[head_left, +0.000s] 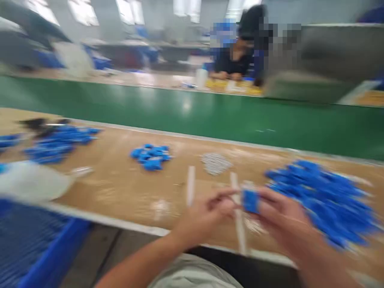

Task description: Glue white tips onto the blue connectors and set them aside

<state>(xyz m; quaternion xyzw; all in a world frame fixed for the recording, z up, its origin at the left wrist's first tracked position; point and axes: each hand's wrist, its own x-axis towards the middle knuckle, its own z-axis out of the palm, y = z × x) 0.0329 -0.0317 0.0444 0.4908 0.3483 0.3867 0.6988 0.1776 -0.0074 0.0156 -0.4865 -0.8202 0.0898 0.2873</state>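
A small blue block-like part (251, 201) is held upright between the fingertips of my right hand (279, 212). Something pale shows at its top, too blurred to name. Just left of the part, my left hand (207, 214) has its thumb and forefinger pinched together; what they grip, if anything, is too small to make out. A large heap of blue parts (321, 196) lies right of my right hand. Beyond the hands is a pile of small grey-white thin pieces (216, 163), and several pale ones (255, 224) lie below the held part.
Two pale strips (191, 186) run across the brown tabletop (120, 176). A small blue cluster (151, 157) and a bigger one (60, 142) lie leftward. A blue bin (57, 248) and pale bag (33, 180) are at left. Past the green belt (180, 106) a person (234, 56) works.
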